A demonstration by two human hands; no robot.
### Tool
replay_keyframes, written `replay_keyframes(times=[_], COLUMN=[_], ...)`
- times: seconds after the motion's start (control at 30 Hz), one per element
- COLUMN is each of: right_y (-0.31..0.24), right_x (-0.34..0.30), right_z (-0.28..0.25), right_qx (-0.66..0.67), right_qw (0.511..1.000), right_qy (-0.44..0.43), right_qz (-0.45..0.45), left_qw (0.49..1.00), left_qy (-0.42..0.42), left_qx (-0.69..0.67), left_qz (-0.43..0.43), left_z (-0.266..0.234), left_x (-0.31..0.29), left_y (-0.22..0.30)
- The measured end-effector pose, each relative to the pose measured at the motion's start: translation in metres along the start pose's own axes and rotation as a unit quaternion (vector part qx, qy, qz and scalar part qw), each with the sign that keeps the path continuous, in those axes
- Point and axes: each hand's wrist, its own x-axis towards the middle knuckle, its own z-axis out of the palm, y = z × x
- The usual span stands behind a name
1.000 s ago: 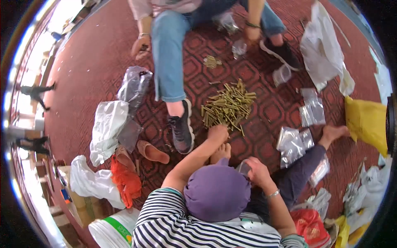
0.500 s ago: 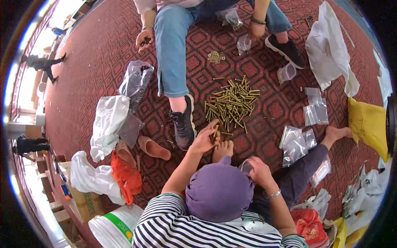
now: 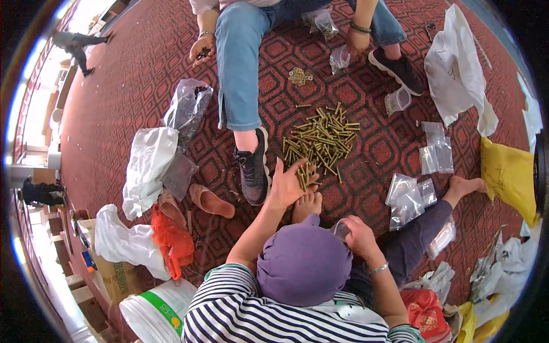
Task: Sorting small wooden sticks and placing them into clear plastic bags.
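My left hand (image 3: 290,186) is palm up at the near edge of a heap of brass-coloured screws (image 3: 323,137), thumb spread wide. Several screws (image 3: 307,174) lie across its fingers. Close to my cap, my right hand (image 3: 361,237) grips a small clear plastic bag (image 3: 341,230), partly hidden by the cap. My bare foot (image 3: 309,207) is just below my left hand. Opposite, a co-worker's hand (image 3: 203,50) holds small dark pieces in its palm. That person's other hand (image 3: 357,43) is at a small clear bag (image 3: 339,59).
Beyond the heap lie ring-shaped washers (image 3: 299,76). Flat clear bags (image 3: 407,208) are to the right, near a yellow sack (image 3: 506,177). On the left are pink slippers (image 3: 211,201), a red bag (image 3: 171,240) and a white bucket (image 3: 157,311). A co-worker's shoe (image 3: 251,171) flanks the heap.
My left hand has turned its palm up and spread its thumb, with screws now showing across its fingers. My right hand has barely moved. A distant walking person has shifted.
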Motion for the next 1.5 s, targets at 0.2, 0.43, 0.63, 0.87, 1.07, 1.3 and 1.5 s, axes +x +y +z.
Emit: replay_keyframes(times=[0.2, 0.43, 0.63, 0.87, 1.07, 1.3, 1.5], right_y=[-0.005, -0.005, -0.006, -0.003, 0.007, 0.004, 0.007], right_x=[0.000, 0.003, 0.003, 0.002, 0.000, 0.001, 0.002], right_z=[-0.005, -0.004, -0.005, -0.001, 0.005, 0.006, 0.010], right_qx=[0.018, 0.036, 0.022, 0.027, 0.008, -0.015, -0.015], right_qw=[1.000, 0.999, 1.000, 1.000, 1.000, 1.000, 1.000], right_qy=[-0.002, -0.009, 0.000, 0.001, 0.000, -0.011, -0.018], right_qz=[0.004, 0.017, 0.006, -0.001, -0.015, -0.018, -0.012], left_qw=[1.000, 0.998, 0.997, 0.994, 0.983, 0.960, 0.341], left_qy=[0.009, 0.053, 0.069, 0.096, 0.157, 0.134, 0.177], left_qx=[0.007, 0.028, 0.023, 0.044, 0.063, 0.246, 0.921], left_qz=[-0.017, -0.015, -0.012, 0.006, 0.072, 0.010, 0.054], left_z=[-0.004, -0.026, -0.013, -0.039, -0.042, -0.040, -0.014], left_x=[0.002, 0.004, 0.004, 0.009, 0.007, 0.014, 0.052], left_y=[-0.002, -0.007, -0.011, -0.012, -0.003, 0.001, -0.034])
